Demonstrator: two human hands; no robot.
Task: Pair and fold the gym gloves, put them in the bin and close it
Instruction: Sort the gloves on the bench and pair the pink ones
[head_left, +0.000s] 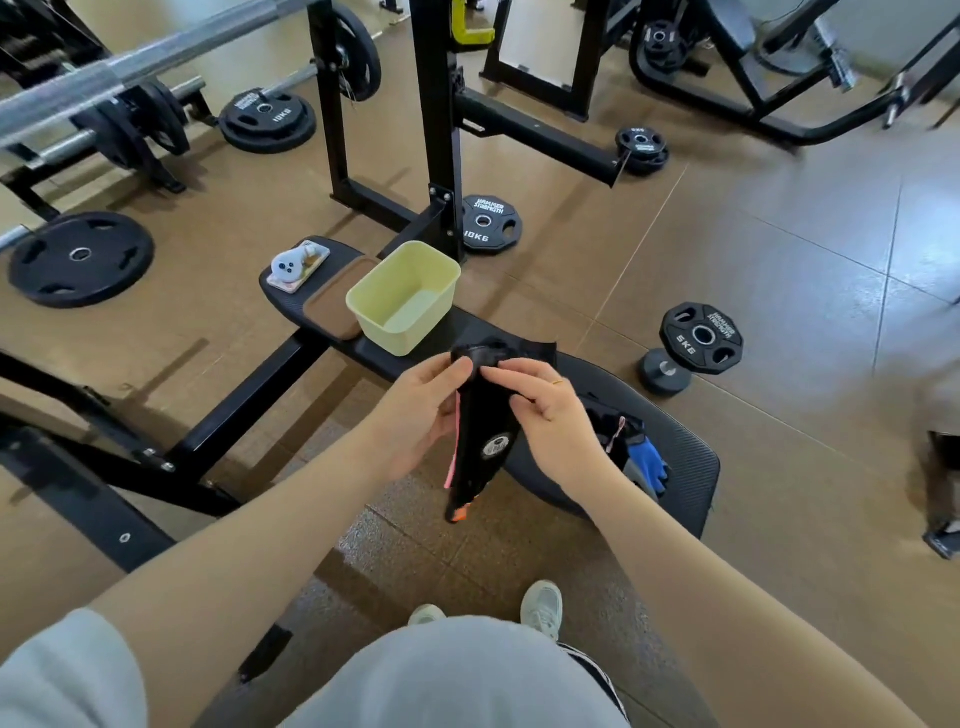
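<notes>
Head view: black gloves held above a padded bench, open bin beyond.

Left hand (415, 410) and right hand (550, 410) pinch the limp black gloves (480, 431), pink-edged, from both sides. Pale green plastic bin (402, 299) stands on the bench (691, 467); brown lid (332, 306) lies beside it. Blue gloves (644, 457) rest right.

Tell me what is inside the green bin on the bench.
The green bin looks empty: only its bare pale floor shows. The near wall hides a strip of the floor closest to the person, so something small there cannot be ruled out. No gloves are in it yet.
</notes>
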